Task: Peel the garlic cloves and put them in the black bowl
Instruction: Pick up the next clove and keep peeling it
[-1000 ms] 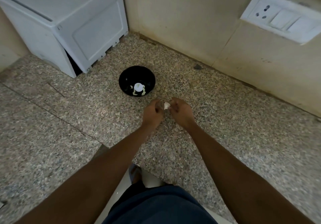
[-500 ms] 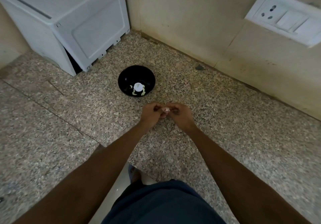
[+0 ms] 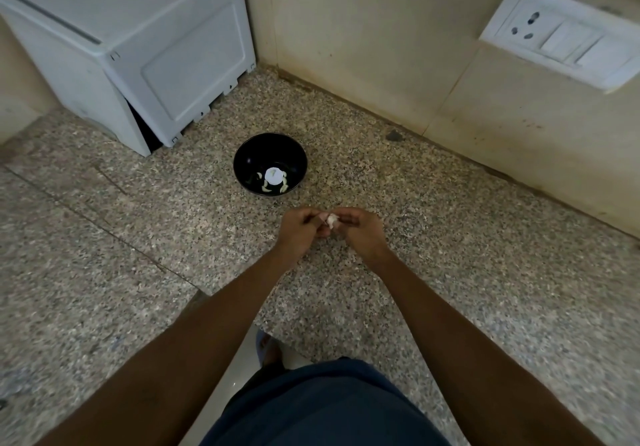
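Between hands: garlic clove (image 3: pixel 332 220), whitish, papery skin.

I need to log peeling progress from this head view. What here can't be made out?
- Garlic clove: pinched between left hand and right hand; fingers cover most of it, so how much skin remains is hidden.
- Black bowl: pale cloves too small to count; a white round spot among them is unidentifiable.
- Dark mark by the wall: too small to name.
- White box: cut off by the top and left edges.
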